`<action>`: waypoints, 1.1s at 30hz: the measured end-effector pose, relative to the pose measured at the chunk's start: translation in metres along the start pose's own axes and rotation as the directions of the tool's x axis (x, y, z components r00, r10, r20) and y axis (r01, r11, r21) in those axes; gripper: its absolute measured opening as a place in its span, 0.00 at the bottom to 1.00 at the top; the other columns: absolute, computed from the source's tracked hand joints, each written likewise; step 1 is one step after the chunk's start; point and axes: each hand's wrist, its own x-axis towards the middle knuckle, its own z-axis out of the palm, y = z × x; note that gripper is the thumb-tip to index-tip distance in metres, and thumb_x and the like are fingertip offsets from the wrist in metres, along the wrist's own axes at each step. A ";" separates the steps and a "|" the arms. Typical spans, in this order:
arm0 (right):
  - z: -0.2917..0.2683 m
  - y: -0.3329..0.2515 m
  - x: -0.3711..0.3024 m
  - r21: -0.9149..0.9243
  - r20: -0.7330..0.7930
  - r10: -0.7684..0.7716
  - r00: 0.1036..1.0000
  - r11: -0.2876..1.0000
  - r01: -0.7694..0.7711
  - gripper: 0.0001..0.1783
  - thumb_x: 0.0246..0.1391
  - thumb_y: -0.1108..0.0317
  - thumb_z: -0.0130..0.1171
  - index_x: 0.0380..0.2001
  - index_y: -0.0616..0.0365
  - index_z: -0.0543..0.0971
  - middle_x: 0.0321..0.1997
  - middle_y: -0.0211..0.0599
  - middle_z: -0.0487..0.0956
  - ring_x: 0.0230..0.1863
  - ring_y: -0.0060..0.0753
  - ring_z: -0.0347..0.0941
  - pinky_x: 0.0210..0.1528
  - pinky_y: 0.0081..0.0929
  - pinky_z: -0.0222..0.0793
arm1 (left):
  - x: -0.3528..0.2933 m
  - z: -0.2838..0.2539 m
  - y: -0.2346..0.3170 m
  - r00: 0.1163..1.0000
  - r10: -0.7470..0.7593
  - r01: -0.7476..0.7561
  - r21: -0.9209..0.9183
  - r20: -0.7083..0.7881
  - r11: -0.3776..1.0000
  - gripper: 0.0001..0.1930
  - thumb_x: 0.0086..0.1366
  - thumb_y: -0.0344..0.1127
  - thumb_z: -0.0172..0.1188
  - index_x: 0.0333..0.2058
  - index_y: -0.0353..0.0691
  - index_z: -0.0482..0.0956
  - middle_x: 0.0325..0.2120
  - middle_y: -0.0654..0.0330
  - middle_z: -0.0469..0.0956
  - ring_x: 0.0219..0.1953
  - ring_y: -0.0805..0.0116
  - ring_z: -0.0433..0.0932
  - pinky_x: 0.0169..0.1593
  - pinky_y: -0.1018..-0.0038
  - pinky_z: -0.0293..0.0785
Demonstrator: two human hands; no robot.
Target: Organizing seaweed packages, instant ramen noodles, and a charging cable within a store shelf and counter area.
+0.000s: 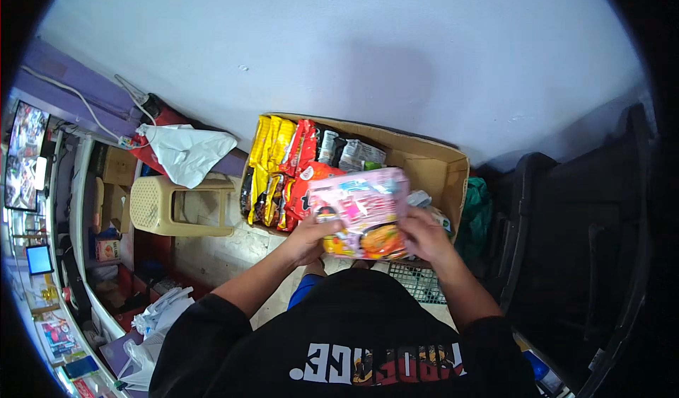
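Note:
A shiny pink pack of instant noodles [362, 203], with a picture of a noodle dish on its front, is held between my two hands. My left hand [310, 237] grips its left edge, thumb on top. At the right edge, my right hand [426, 235] closes around the wrapper. Beneath and beyond the pack stands an open cardboard box [426, 147]. Inside its left part are rows of yellow packets [272, 143], red packets [304, 140] and grey-black packets [359, 155]. The held pack hides part of the box's middle.
A beige plastic stool [166, 203] stands left of the box, with a white plastic bag [189, 147] behind it. Right of the box are a green bag [475, 210] and a large black plastic object [566, 235]. A light-green basket [417, 283] sits near my feet. Shelves and a screen [27, 156] line the far left.

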 end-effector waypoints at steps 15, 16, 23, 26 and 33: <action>0.044 0.079 0.105 -0.234 0.022 0.661 0.750 0.733 -0.639 0.34 0.36 0.52 0.69 0.45 0.62 0.72 0.40 0.44 0.78 0.41 0.33 0.74 0.46 0.30 0.68 | -0.195 -0.133 -0.019 0.657 0.387 -0.569 -0.089 -0.648 0.818 0.26 0.63 0.47 0.52 0.55 0.37 0.63 0.50 0.54 0.72 0.50 0.60 0.73 0.56 0.62 0.67; 0.041 0.077 0.106 -0.189 0.022 0.639 0.769 0.758 -0.625 0.32 0.36 0.54 0.70 0.43 0.62 0.73 0.39 0.42 0.78 0.39 0.31 0.74 0.44 0.29 0.69 | -0.195 -0.134 -0.018 0.669 0.374 -0.555 -0.097 -0.643 0.826 0.26 0.63 0.47 0.52 0.55 0.37 0.63 0.50 0.54 0.72 0.50 0.60 0.73 0.56 0.62 0.67; -0.017 0.010 0.089 0.337 -0.301 0.505 0.809 0.850 -0.405 0.29 0.41 0.70 0.67 0.46 0.63 0.67 0.41 0.35 0.73 0.40 0.25 0.71 0.44 0.24 0.69 | -0.194 -0.167 -0.004 0.704 0.380 -0.546 -0.115 -0.600 0.830 0.27 0.61 0.48 0.54 0.54 0.38 0.64 0.50 0.56 0.72 0.49 0.61 0.74 0.55 0.62 0.68; -0.030 -0.005 0.068 0.463 -0.468 0.473 0.747 0.851 -0.248 0.24 0.45 0.74 0.64 0.47 0.60 0.67 0.43 0.35 0.74 0.43 0.28 0.73 0.48 0.28 0.70 | -0.190 -0.178 0.013 0.707 0.427 -0.591 -0.140 -0.564 0.794 0.28 0.63 0.51 0.50 0.55 0.39 0.63 0.51 0.56 0.71 0.50 0.61 0.73 0.55 0.62 0.68; 0.059 0.010 0.063 0.734 -0.339 0.486 0.806 0.672 -0.096 0.17 0.48 0.75 0.61 0.43 0.57 0.72 0.39 0.33 0.77 0.40 0.27 0.75 0.40 0.28 0.73 | -0.192 -0.201 0.035 0.813 0.381 -0.513 -0.233 -0.440 0.826 0.27 0.65 0.52 0.48 0.56 0.40 0.62 0.52 0.56 0.70 0.52 0.61 0.72 0.55 0.61 0.68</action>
